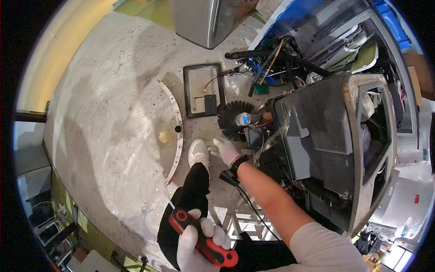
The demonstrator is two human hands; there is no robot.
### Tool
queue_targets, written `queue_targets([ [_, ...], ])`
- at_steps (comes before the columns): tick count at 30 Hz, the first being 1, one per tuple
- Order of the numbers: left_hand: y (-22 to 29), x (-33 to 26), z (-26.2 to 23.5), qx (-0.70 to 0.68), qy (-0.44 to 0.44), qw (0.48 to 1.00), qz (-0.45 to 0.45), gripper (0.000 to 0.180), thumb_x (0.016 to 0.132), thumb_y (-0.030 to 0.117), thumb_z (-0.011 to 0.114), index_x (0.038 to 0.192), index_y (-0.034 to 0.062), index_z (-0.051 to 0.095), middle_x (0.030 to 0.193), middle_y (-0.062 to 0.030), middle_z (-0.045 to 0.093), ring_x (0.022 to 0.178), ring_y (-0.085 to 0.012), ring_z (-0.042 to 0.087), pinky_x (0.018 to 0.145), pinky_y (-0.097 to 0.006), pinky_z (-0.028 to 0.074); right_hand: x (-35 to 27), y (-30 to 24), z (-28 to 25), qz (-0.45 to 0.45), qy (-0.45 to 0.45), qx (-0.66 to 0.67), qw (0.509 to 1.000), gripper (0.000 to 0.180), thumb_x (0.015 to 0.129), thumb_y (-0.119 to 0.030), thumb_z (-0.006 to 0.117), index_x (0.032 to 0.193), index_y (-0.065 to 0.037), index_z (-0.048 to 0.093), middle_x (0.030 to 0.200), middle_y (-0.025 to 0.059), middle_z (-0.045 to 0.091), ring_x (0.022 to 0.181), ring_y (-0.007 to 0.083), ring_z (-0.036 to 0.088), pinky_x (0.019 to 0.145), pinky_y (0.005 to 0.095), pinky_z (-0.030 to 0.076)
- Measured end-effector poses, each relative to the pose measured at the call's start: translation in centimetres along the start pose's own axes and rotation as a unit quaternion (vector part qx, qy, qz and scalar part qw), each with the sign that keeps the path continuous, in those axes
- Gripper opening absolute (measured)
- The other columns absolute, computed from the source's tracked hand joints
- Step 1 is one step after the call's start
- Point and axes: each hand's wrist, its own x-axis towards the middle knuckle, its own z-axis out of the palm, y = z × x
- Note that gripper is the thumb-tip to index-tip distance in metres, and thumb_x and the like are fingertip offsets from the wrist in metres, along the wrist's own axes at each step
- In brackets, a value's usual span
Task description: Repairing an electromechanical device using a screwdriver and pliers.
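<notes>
My left hand, in a white glove, is wrapped round a red and black folding hex key set. One thin metal key sticks out from its upper end, over my dark trouser leg. My right hand, also gloved, reaches low beside my white shoe. Its fingers are stretched out and a little apart, with nothing seen in them. Just beyond it, a round black-bristled brush with a silver hub sits against a big grey machine. A dark box with red wires lies next to the brush.
A curved pale strip with holes lies on the floor at left. Beyond are a black-framed panel and a metal bin-like body. Tangled hoses and cables lie at the upper right. A white stool stands by my leg.
</notes>
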Motion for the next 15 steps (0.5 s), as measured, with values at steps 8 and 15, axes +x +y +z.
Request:
queue_targets([
  [8,-2.2,-0.3,1.7,0.091,-0.008,0.995,-0.039,0.022,0.093,0.022,0.049,0.109,0.0071,0.046,0.082,-0.0055,0.053,0.07,-0.0177,0.056,0.066,-0.032,0.049,-9.8,1.2,-0.5,-0.025,-0.06,-0.108,0.992,0.034,0.097,-0.023,0.046,0.126,-0.005,0.049,0.11,0.0093,0.063,0.091,0.0162,0.063,0.077,0.0294,0.051],
  [15,-7.5,-0.3,1.8,0.246,-0.082,0.965,-0.037,0.025,0.091,0.018,0.056,0.109,0.0017,0.049,0.092,-0.0078,0.059,0.08,-0.0177,0.062,0.071,-0.029,0.052,-28.6,-3.4,-3.0,-0.039,-0.135,-0.295,0.945,0.061,0.095,-0.053,0.037,0.121,0.0,0.054,0.108,0.0069,0.06,0.1,0.0119,0.054,0.09,0.0285,0.042],
])
